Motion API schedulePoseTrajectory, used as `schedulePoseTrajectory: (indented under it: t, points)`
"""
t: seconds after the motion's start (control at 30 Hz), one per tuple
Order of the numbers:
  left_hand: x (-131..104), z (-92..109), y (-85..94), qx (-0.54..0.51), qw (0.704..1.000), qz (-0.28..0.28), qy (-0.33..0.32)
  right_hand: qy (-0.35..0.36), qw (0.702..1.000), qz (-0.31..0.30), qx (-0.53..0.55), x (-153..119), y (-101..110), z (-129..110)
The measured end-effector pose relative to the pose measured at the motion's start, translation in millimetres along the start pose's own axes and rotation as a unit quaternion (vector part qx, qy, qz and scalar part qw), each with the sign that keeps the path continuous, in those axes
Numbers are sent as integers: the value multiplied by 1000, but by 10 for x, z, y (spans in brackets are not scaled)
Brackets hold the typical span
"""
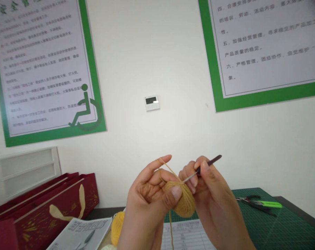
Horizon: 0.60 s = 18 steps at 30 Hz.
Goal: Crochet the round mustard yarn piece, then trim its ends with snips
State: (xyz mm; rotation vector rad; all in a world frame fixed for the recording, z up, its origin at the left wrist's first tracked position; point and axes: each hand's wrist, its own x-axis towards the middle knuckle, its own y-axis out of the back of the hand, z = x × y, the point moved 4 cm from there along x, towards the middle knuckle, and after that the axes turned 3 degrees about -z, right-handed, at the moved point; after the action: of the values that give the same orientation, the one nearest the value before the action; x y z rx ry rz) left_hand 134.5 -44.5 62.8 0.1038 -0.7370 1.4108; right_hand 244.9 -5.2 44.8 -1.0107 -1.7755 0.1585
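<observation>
In the head view, my left hand (152, 191) pinches a tan crocheted piece (185, 203) between thumb and fingers. A strand of tan yarn (170, 166) loops around its raised index finger and runs down to the top of the piece. My right hand (212, 194) is closed around the dark handle of a crochet hook (214, 159). The hook's metal shaft points down to the left, its tip at the upper edge of the piece. Loose yarn hangs below my left hand, over a printed sheet (186, 234).
Dark red gift bags (53, 208) stand at the left beside a leaflet (82, 232). A yellow yarn ball (117, 227) sits partly behind my left forearm. On the green cutting mat (282, 222) lie pliers (256, 203) and a bright green-handled tool (270, 204). Framed posters hang on the wall.
</observation>
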Motion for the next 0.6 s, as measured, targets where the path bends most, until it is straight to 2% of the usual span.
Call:
schedulePoseTrajectory:
  t: [0.07,0.17,0.33,0.6]
  points:
    - [-15,13,-14,32,998,34,-31,17,999,3,-39,-18,10,27]
    - [-34,15,-35,47,996,62,-45,98,988,0,-119,-51,32,10]
    - [-24,17,-28,54,994,64,-64,156,975,14,-157,-50,81,-71]
    - [-13,8,-7,55,994,68,-70,220,954,-11,-203,-26,85,-180]
